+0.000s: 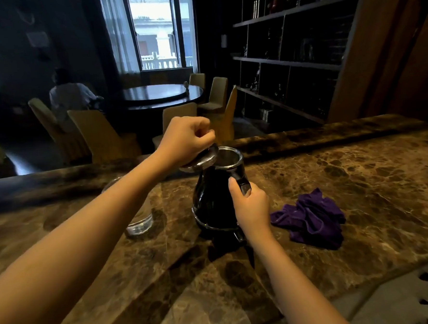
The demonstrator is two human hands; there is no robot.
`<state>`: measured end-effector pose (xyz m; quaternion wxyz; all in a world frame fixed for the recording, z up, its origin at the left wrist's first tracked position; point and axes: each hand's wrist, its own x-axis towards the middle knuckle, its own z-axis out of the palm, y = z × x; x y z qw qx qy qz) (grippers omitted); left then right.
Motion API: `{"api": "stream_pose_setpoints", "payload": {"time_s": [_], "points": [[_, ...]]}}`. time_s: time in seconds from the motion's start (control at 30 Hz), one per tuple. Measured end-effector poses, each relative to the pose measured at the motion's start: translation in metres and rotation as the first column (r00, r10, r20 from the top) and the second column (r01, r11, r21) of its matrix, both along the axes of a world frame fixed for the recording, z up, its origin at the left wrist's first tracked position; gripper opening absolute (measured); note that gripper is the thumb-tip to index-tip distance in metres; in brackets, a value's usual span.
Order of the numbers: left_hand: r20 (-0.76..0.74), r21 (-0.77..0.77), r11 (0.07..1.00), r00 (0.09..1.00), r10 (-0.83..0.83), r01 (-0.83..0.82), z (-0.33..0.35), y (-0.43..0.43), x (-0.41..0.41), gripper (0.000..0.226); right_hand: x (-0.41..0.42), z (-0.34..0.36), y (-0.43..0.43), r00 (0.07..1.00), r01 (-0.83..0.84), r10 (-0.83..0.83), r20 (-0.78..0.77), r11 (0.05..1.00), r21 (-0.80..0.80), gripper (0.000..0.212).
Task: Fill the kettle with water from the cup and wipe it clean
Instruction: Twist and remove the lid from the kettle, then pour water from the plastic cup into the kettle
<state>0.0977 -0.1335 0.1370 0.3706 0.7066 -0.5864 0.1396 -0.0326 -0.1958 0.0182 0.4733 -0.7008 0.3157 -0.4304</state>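
Note:
A black kettle (211, 202) with a steel rim stands on the brown marble counter (359, 178), its mouth uncovered. My left hand (186, 141) pinches the knob of the round steel lid (202, 158) and holds it tilted just left of the kettle's mouth. My right hand (250, 207) grips the kettle's black handle. A clear glass cup (140, 221) with water stands to the kettle's left, partly hidden behind my left forearm. A crumpled purple cloth (311, 218) lies to the kettle's right.
The counter has a raised ledge (319, 133) along its far side. Beyond it stand yellow chairs (101, 136), a round dark table (158, 95) and tall shelves (289, 57). A person in white (68, 95) sits at the far left.

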Motion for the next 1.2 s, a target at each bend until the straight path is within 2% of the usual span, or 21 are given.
{"api": "stream_pose_setpoints", "payload": {"time_s": [0.1, 0.23, 0.4, 0.47, 0.7, 1.03, 1.1, 1.2], "points": [[-0.030, -0.011, 0.997, 0.997, 0.078, -0.078, -0.029, 0.042, -0.001, 0.038, 0.003, 0.000, 0.004, 1.000, 0.017, -0.017, -0.002, 1.000, -0.021, 0.034], [-0.115, 0.060, 0.979, 0.973, 0.199, -0.193, -0.091, 0.098, -0.003, 0.027, 0.006, -0.001, 0.006, 1.000, 0.020, -0.019, 0.011, 1.000, -0.015, 0.033], [-0.139, 0.169, 0.932, 0.928, 0.345, -0.321, -0.164, 0.150, 0.005, 0.042, 0.007, -0.001, 0.008, 0.999, 0.035, -0.034, 0.009, 0.999, -0.022, 0.033], [-0.127, 0.197, 0.918, 0.920, 0.371, -0.343, -0.176, 0.160, 0.009, 0.042, 0.007, -0.002, 0.009, 0.999, 0.035, -0.034, 0.011, 0.998, -0.050, 0.034], [-0.015, 0.216, 0.908, 0.928, 0.372, -0.360, -0.186, 0.163, 0.012, 0.032, 0.008, -0.005, 0.008, 0.999, 0.025, -0.023, 0.033, 0.998, -0.065, 0.036], [0.124, 0.238, 0.911, 0.940, 0.317, -0.338, -0.193, 0.161, 0.012, 0.037, 0.008, -0.008, 0.009, 0.999, 0.015, -0.014, 0.036, 0.999, -0.037, 0.037], [0.062, 0.248, 0.911, 0.944, 0.325, -0.330, -0.189, 0.164, 0.010, 0.036, 0.008, -0.009, 0.007, 1.000, 0.015, -0.014, 0.019, 0.999, -0.033, 0.038], [-0.177, 0.164, 0.900, 0.885, 0.430, -0.404, -0.177, 0.169, 0.013, 0.028, 0.007, -0.010, 0.007, 1.000, 0.017, -0.016, 0.025, 0.999, -0.031, 0.039]]}}
